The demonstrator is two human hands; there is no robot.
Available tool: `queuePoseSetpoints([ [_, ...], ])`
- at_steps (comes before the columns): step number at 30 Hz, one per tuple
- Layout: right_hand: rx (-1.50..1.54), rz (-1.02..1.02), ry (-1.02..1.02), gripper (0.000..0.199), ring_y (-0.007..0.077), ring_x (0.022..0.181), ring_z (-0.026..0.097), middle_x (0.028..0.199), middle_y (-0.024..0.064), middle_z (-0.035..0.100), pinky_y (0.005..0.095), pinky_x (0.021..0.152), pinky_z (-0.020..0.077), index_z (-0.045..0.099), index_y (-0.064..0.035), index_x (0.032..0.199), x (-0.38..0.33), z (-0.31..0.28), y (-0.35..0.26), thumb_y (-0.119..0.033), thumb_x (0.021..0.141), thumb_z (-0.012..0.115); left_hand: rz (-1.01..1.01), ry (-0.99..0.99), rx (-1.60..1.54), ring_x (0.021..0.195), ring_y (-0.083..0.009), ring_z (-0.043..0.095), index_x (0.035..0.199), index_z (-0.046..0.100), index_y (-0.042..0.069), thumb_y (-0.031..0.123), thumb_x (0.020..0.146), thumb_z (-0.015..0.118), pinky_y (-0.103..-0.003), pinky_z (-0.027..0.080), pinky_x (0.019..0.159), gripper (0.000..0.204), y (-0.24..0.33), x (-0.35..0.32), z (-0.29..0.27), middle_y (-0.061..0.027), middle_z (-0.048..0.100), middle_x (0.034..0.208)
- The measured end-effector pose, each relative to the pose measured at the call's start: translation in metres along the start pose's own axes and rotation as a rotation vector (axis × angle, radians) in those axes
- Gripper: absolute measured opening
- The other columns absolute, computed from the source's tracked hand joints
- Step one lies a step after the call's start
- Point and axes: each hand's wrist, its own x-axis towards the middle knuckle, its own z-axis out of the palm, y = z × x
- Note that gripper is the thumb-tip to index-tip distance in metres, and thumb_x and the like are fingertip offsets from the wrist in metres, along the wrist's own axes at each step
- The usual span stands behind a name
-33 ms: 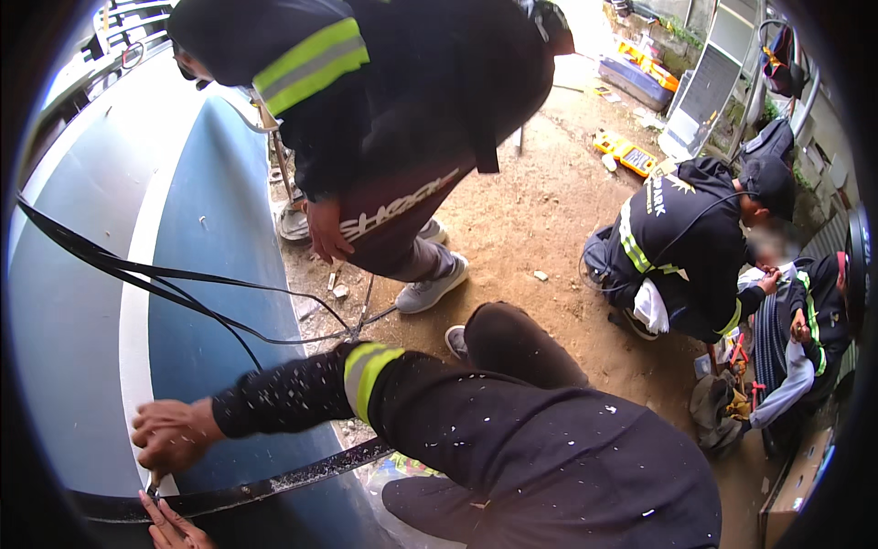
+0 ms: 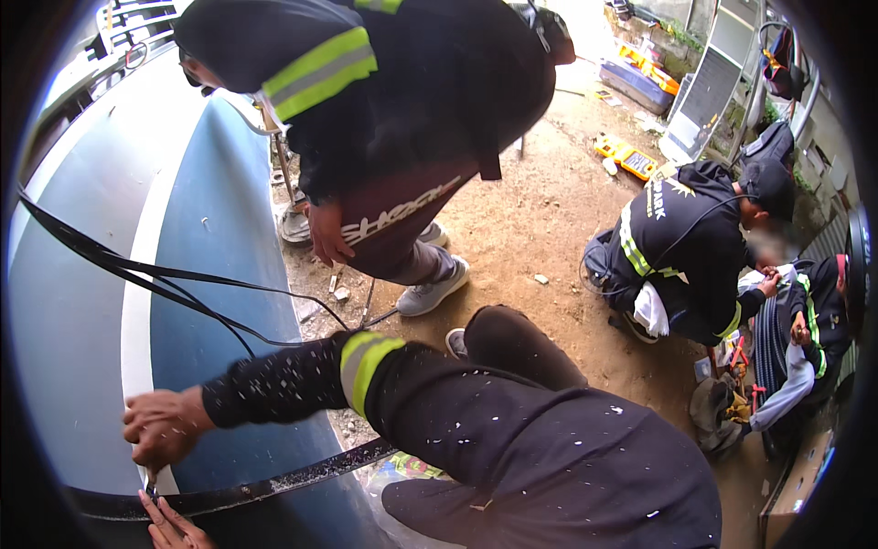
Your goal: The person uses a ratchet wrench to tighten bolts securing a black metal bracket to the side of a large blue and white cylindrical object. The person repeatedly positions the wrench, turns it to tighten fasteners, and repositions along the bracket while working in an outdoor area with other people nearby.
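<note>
Two hands at work at the lower left, and there's the change: the right hand [image 2: 167, 426] edges a touch up and to the left of where it was a moment ago! Its fingers are curled tight round a small tool [image 2: 153, 482] (what kind is anyone's guess, most of it being buried in that fist), and the lower end still points down at the long black strip [image 2: 302, 479], right beside the white stripe [image 2: 137, 339] on the curved blue panel [image 2: 219, 238]. Down below, the left hand [image 2: 176, 529] holds its place, fingers stretched out straight over the strip with the tips just beside the tool; it's cut off by the lower edge, so whether it pinches anything can't be told. What does it all mean? Only the grip seems to shift while the spot stays put, so this looks like a small adjustment or part of a stroke, with the work on the strip not visibly further along. Up top, the standing co-worker [image 2: 439, 101] sways slightly rightward, one arm hanging, while black cords [image 2: 119, 263] stretch across the panel.
</note>
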Motion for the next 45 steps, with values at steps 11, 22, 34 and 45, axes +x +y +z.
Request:
queuePoseSetpoints([
  [11,-0.257,-0.590,-0.285,0.046,0.0142,0.098,0.067,0.086,-0.0139,0.074,0.0408,0.080,0.0466,0.076,-0.0332,0.082,0.112,-0.061,0.029,-0.076,0.095,0.067,0.057,0.073,0.043,0.055,-0.0169,0.064,0.097,0.080,0.012,0.028,0.106,0.075,-0.034,0.052,0.049,0.018,0.006,-0.002,0.003,0.0024,0.070,0.073],
  [22,0.358,0.447,-0.066,0.030,0.0349,0.104,0.067,0.098,0.0118,0.068,0.0484,0.094,0.0528,0.079,-0.0092,0.100,-0.026,-0.042,-0.050,-0.038,0.093,0.084,-0.139,-0.032,-0.063,0.073,-0.0291,0.064,0.133,0.079,0.010,0.020,0.100,0.082,-0.045,0.050,0.064,0.036,0.014,-0.015,0.014,-0.0077,0.061,0.082],
  [34,-0.009,-0.425,-0.389,0.042,0.0203,0.100,0.063,0.077,-0.0030,0.067,0.0392,0.094,0.0456,0.083,-0.0188,0.084,0.099,-0.105,0.000,-0.060,0.094,0.077,-0.167,0.155,-0.085,0.071,-0.0198,0.047,0.103,0.085,0.008,0.028,0.096,0.089,-0.037,0.040,0.062,0.021,0.015,-0.010,0.017,0.0010,0.047,0.077],
  [45,0.437,0.566,0.059,0.048,0.0292,0.090,0.069,0.088,0.0067,0.069,0.0436,0.083,0.0495,0.078,-0.0112,0.098,-0.041,-0.020,-0.075,-0.058,0.102,0.070,-0.135,-0.034,-0.150,0.079,-0.0232,0.043,0.124,0.085,0.007,0.016,0.094,0.083,-0.038,0.040,0.068,0.031,0.014,-0.012,0.010,-0.0018,0.042,0.083],
])
